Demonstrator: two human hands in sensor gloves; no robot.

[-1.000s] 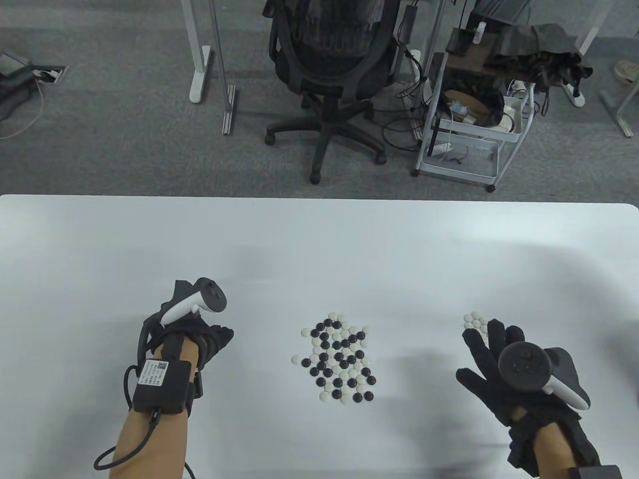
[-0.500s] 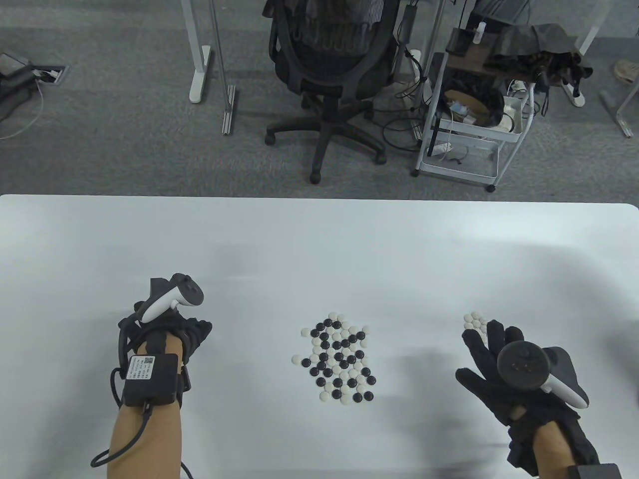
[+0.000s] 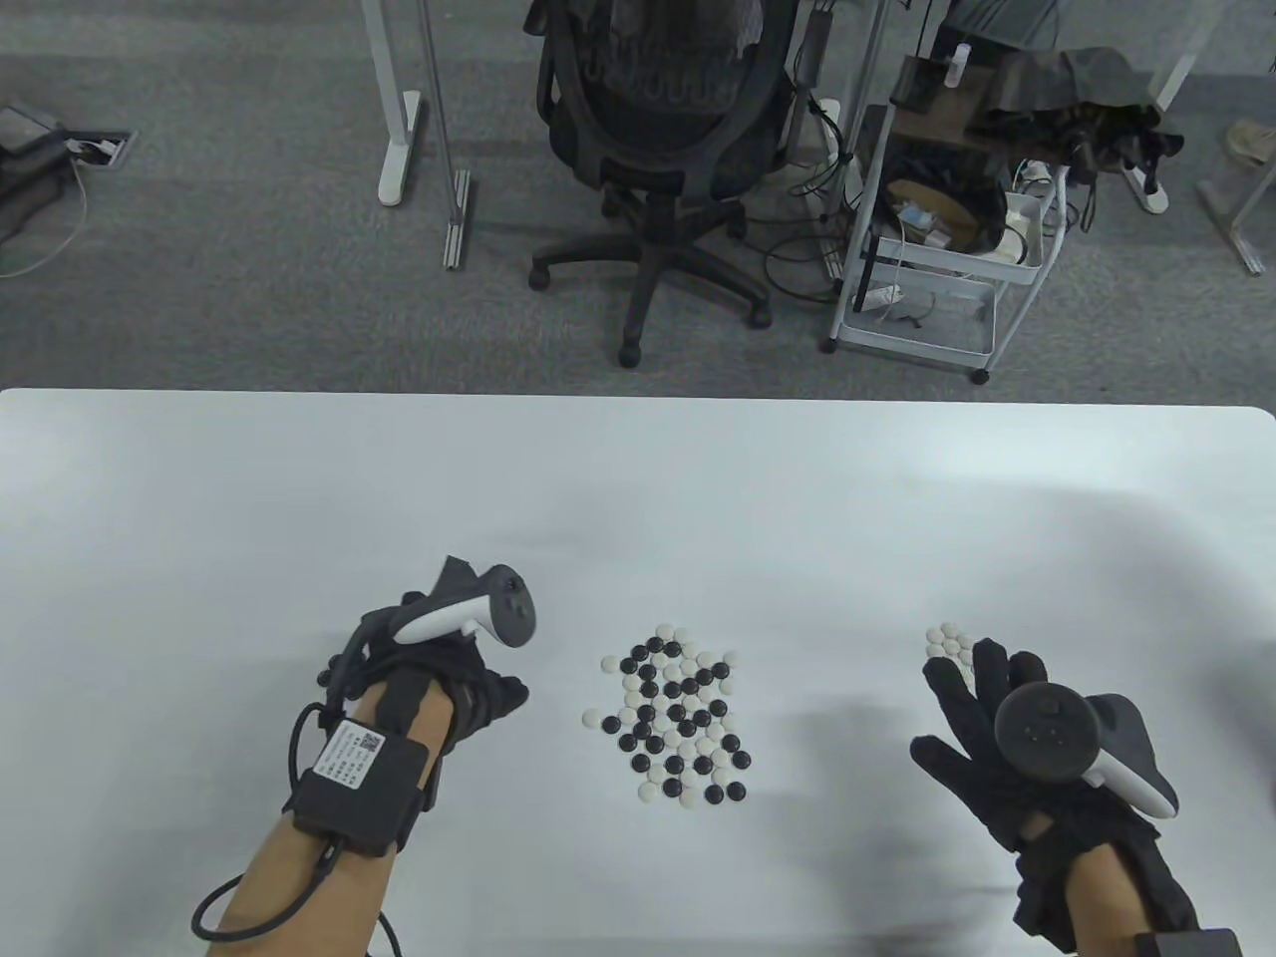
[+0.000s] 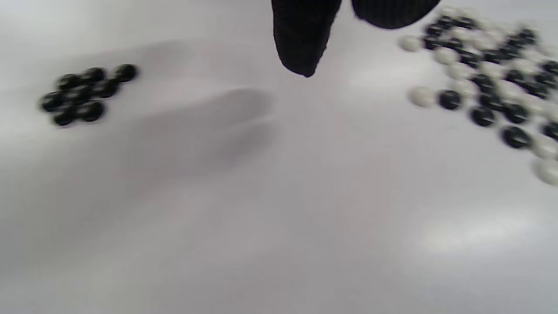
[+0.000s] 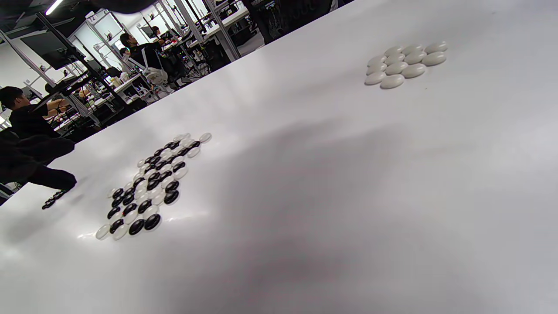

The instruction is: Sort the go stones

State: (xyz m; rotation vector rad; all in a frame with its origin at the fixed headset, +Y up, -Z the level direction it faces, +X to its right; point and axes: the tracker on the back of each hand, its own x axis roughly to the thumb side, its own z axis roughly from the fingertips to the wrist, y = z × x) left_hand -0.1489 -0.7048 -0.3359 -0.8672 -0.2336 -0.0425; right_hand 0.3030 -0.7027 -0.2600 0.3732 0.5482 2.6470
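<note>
The left hand [image 3: 454, 673] hovers above the desk [image 3: 638, 478] just left of the mixed pile [image 3: 676, 713], its gloved fingers [image 4: 301, 39] loosely curled with nothing between them; the left wrist view shows one fingertip hanging clear of the surface. The right hand [image 3: 1007, 738] lies spread, fingers straight and apart, palm down, holding nothing. Its fingertips sit just beside the white group [image 3: 950, 641] (whether they touch it cannot be told from the table view).

The mixed pile of black and white Go stones lies flat in the middle of the desk's near half, between the two hands, packed one stone deep. The white group, a small tight cluster of white stones, lies well apart to its right. A black group [image 4: 83, 93] of dark stones lies to the left of the mixed pile; in the table view it is almost wholly hidden under the left hand, and it is blurred in the left wrist view.

Beyond the desk's far edge stand an office chair [image 3: 663, 130] and a white wire cart [image 3: 947, 229] on grey carpet.
</note>
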